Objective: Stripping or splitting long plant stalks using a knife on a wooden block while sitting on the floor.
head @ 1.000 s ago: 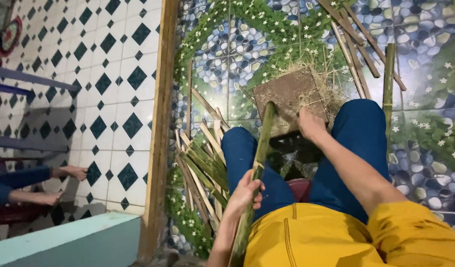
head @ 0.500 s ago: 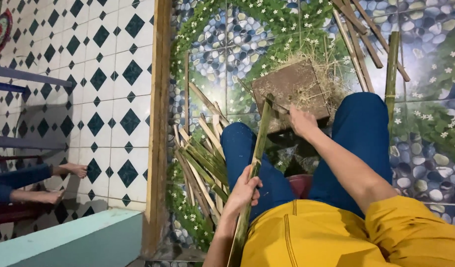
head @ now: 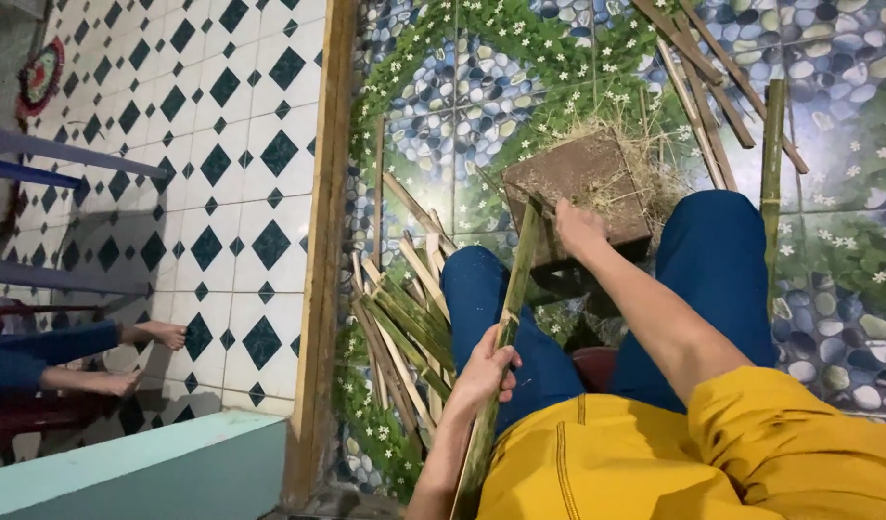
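Note:
My left hand grips a long green bamboo strip near its lower part, beside my left knee. The strip runs up to a brown wooden block that stands on the floor between my legs. My right hand rests at the strip's upper end on the block's near edge; what it holds is hidden. Dry fibres lie over the block's right side. I sit in blue trousers and a yellow shirt.
A pile of split bamboo strips lies left of my left leg. More sticks and a green bamboo pole lie at upper right. A wooden threshold divides two tiled floors. Another person's bare feet are at far left.
The view has shifted slightly. My right hand stays at the top of the strip on the block, and my left hand keeps its grip lower down.

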